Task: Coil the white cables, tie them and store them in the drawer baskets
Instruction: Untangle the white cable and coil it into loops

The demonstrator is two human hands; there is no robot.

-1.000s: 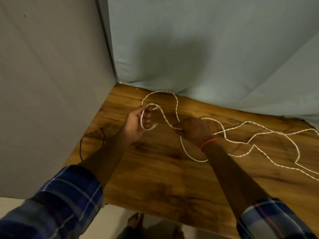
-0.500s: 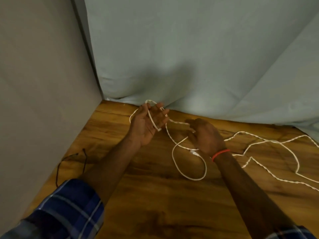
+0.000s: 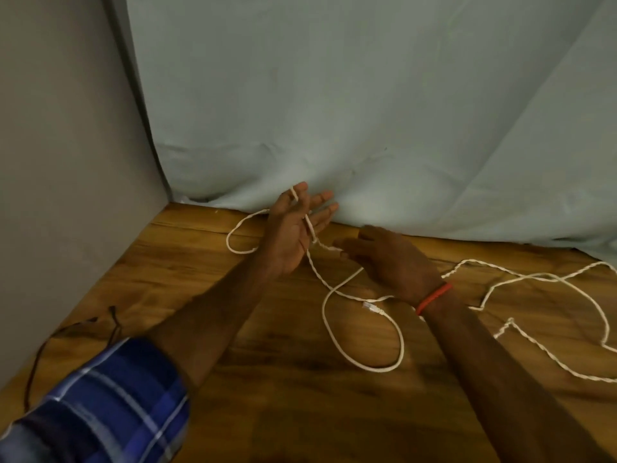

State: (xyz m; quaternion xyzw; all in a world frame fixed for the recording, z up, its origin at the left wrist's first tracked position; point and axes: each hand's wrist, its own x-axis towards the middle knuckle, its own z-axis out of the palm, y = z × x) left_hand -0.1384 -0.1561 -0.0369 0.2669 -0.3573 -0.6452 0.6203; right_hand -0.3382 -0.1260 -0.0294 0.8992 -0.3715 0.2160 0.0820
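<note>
No readable text, label, brand or number anywhere

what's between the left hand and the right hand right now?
Head view: a short stretch of the white cable spans the gap, running from the left hand toward the right hand, with bare wooden table beneath it.

Twisted white cable (image 3: 364, 342), glossy wooden table (image 3: 300, 412)

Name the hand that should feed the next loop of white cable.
Likely right. The right hand sits beside the slack white cable on the table; the left hand is palm up with cable laid across it.
</note>
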